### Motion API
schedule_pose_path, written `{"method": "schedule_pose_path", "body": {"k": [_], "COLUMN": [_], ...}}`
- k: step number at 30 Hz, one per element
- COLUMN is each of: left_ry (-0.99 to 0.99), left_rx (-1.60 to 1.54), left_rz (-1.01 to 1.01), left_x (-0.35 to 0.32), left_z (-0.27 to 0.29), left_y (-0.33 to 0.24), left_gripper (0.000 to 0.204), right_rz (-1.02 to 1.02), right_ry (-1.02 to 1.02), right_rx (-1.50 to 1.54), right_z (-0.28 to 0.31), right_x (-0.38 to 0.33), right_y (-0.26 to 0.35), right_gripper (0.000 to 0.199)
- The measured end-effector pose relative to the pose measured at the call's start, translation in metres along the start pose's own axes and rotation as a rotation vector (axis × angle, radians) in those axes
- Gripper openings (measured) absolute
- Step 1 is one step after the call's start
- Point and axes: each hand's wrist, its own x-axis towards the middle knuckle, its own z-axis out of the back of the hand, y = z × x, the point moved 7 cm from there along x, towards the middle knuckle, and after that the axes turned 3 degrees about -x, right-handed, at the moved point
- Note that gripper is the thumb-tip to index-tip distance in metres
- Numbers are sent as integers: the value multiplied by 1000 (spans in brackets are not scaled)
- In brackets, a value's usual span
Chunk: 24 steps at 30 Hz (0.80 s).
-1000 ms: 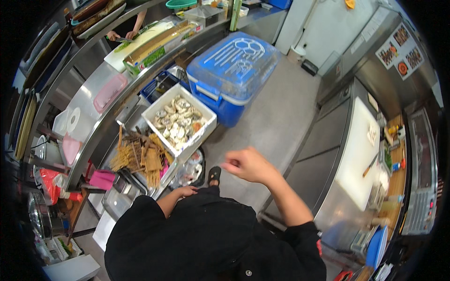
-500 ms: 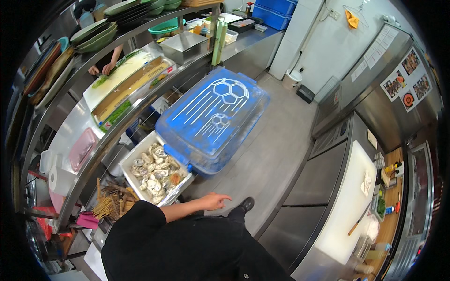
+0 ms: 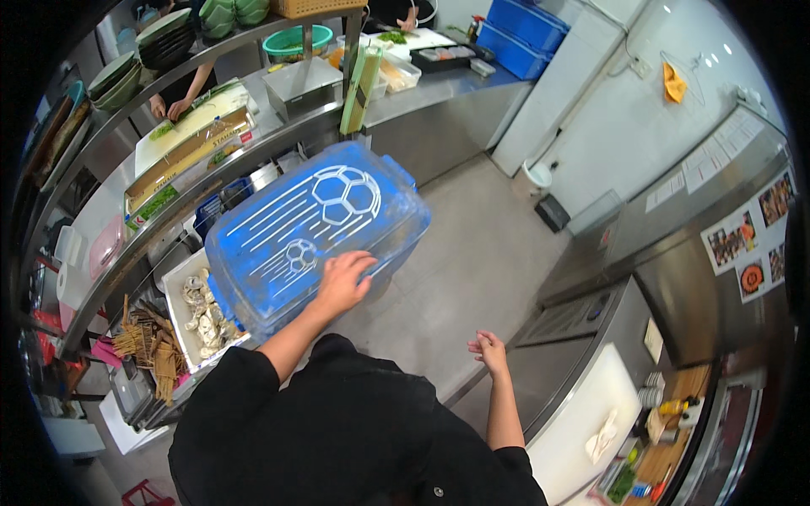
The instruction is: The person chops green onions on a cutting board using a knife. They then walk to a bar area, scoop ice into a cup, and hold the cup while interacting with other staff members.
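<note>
Overlapping blue lid (image 3: 272, 221), left hand (image 3: 342, 280) arches palm-down; right hand (image 3: 488, 351) hovers

Blue lid (image 3: 278, 226) hides part of the white foam box (image 3: 175, 314); can't tell if the left hand (image 3: 344, 282) touches that lid (angle's no help). Far co-worker (image 3: 390, 13) gets cropped up top, cabinet papers (image 3: 713, 156) too tiny to read.

We note an orange cloth (image 3: 674, 84) hanging against the white wall (image 3: 616, 126), and a white bucket (image 3: 535, 178) on the floor (image 3: 472, 244) just beside a black box (image 3: 553, 214). We record two stacked blue crates (image 3: 515, 49) on the steel counter (image 3: 460, 91). We find a crumpled white cloth (image 3: 602, 437) lying on a white cutting board (image 3: 574, 417).
</note>
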Motion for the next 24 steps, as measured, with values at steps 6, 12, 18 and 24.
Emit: {"method": "schedule_pose_path", "body": {"k": [6, 12, 18, 24], "left_ry": [83, 156, 159, 123], "left_rx": [414, 498, 367, 322], "left_rz": [266, 161, 95, 178], "left_x": [17, 62, 128, 137], "left_z": [-9, -33, -55, -52], "left_y": [44, 42, 38, 40], "left_gripper": [68, 69, 69, 67], "right_rz": [443, 449, 436, 222], "right_ry": [283, 671, 562, 528], "right_rx": [-190, -34, 81, 116], "right_z": [-72, -204, -198, -195], "right_x": [46, 61, 128, 184], "right_y": [133, 156, 210, 232], "right_gripper": [17, 29, 23, 29]}}
